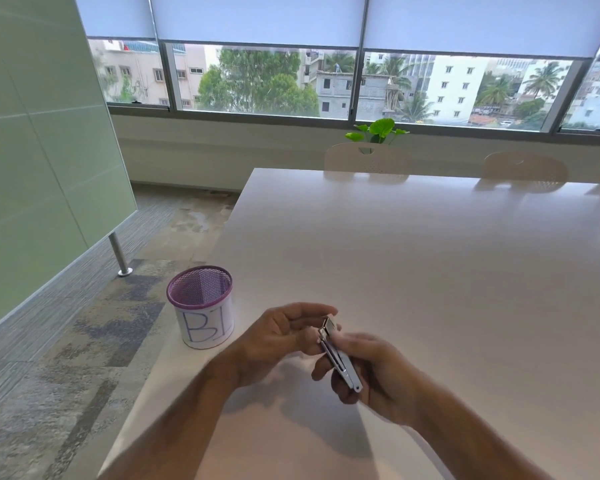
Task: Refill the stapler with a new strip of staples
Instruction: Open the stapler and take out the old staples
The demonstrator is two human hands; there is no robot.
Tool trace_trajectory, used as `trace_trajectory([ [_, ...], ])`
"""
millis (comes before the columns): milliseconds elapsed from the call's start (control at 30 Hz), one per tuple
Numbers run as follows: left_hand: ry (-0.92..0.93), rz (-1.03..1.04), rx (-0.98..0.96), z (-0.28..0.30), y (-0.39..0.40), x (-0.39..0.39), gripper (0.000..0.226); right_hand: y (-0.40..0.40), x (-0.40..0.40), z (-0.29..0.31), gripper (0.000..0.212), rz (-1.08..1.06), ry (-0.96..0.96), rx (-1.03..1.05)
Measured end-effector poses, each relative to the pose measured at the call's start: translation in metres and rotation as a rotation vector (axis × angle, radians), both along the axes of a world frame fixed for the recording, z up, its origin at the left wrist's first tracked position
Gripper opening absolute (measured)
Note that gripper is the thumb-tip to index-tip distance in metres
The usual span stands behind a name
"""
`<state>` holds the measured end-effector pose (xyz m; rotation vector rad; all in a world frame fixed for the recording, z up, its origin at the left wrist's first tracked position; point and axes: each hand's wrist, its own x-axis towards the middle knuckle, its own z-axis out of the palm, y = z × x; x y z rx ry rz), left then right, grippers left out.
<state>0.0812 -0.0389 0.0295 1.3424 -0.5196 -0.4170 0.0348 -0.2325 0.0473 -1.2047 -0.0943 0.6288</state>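
A small silver stapler [340, 355] with a purple underside is held above the white table [430, 271], near its front left corner. My right hand [371, 375] wraps around the stapler's rear half from the right. My left hand [284, 336] meets the stapler's front end, thumb and fingertips pinching at the metal tip. A strip of staples cannot be made out; the fingers hide the stapler's channel.
A purple mesh pen cup [201, 306] with a white label marked "BI" stands at the table's left edge, just left of my left hand. Chairs [368, 161] line the table's far side. Carpeted floor and a glass partition lie to the left.
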Motion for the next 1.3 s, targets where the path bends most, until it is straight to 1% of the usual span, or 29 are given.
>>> trace_trajectory([
  [67, -0.003, -0.026, 0.025, 0.001, -0.001, -0.001, 0.057, -0.004, 0.004, -0.002, 0.046, 0.081, 0.095, 0.121],
  [100, -0.012, -0.029, 0.047, 0.001, -0.001, -0.001, 0.054, -0.006, 0.006, -0.004, 0.051, 0.096, 0.12, 0.145],
  [167, -0.029, -0.023, 0.078, 0.001, -0.002, -0.001, 0.046, -0.006, 0.008, -0.007, 0.053, 0.093, 0.146, 0.134],
  [233, -0.078, 0.019, 0.122, 0.002, -0.002, -0.002, 0.042, -0.004, 0.008, -0.01, 0.051, 0.081, 0.166, 0.145],
  [300, -0.234, 0.132, 0.27, 0.002, 0.001, -0.003, 0.047, -0.004, 0.008, -0.012, 0.051, 0.079, 0.165, 0.172],
  [333, -0.338, 0.199, 0.377, 0.0, 0.003, -0.003, 0.052, -0.005, 0.008, -0.013, 0.052, 0.076, 0.154, 0.174],
  [400, -0.537, 0.333, 0.601, -0.005, 0.009, -0.003, 0.07, -0.007, 0.007, -0.015, 0.054, 0.05, 0.126, 0.154],
  [467, -0.645, 0.433, 0.743, -0.009, 0.013, -0.002, 0.089, -0.005, 0.006, -0.016, 0.051, -0.008, 0.102, 0.132],
  [533, -0.667, 0.475, 0.874, -0.013, 0.014, 0.001, 0.106, -0.003, 0.004, -0.017, 0.045, -0.088, 0.087, 0.11],
  [633, -0.635, 0.422, 1.182, -0.02, 0.013, 0.004, 0.129, -0.001, 0.001, -0.021, 0.04, -0.21, 0.048, 0.096],
  [667, -0.617, 0.4, 1.253, -0.023, 0.012, 0.004, 0.134, 0.0, 0.0, -0.023, 0.04, -0.238, 0.027, 0.099],
  [733, -0.587, 0.377, 1.345, -0.027, 0.01, 0.003, 0.136, 0.001, -0.002, -0.024, 0.04, -0.274, -0.011, 0.099],
  [800, -0.57, 0.37, 1.397, -0.03, 0.007, 0.001, 0.134, 0.002, -0.004, -0.024, 0.038, -0.279, -0.029, 0.093],
  [900, -0.56, 0.356, 1.43, -0.03, 0.005, 0.0, 0.134, 0.002, -0.004, -0.023, 0.041, -0.273, -0.044, 0.08],
  [1133, -0.548, 0.343, 1.456, -0.029, 0.005, 0.0, 0.128, 0.0, -0.005, -0.018, 0.034, -0.233, 0.007, 0.079],
  [1300, -0.558, 0.339, 1.463, -0.03, 0.005, 0.001, 0.132, -0.001, -0.004, -0.019, 0.034, -0.233, 0.02, 0.087],
])
